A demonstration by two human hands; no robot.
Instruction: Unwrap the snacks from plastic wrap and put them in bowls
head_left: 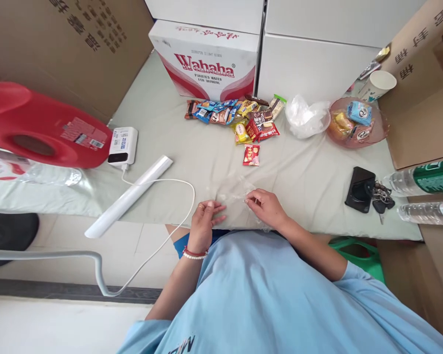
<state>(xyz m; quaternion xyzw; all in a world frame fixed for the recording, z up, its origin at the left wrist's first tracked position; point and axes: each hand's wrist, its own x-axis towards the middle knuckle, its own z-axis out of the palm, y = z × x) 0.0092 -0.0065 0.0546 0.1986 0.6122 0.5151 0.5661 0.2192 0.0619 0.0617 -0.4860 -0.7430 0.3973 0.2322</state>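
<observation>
A thin clear plastic bag (233, 192) lies flat on the pale green cloth at the table's near edge. My left hand (204, 222) rests on its left side with the fingers pressed onto the film. My right hand (266, 206) pinches the bag's right part between thumb and fingers. A single small red snack packet (251, 155) lies just beyond the bag. Further back sits a pile of several wrapped snacks (233, 118).
A Wahaha carton (206, 61) stands behind the snacks. A white crumpled bag (305, 118) and a pink dish (381, 132) of sweets sit at right, with a phone and keys (365, 191) and bottles (424, 179). At left are a red jug (33, 123), a power bank (123, 145) and a white lamp bar (131, 194).
</observation>
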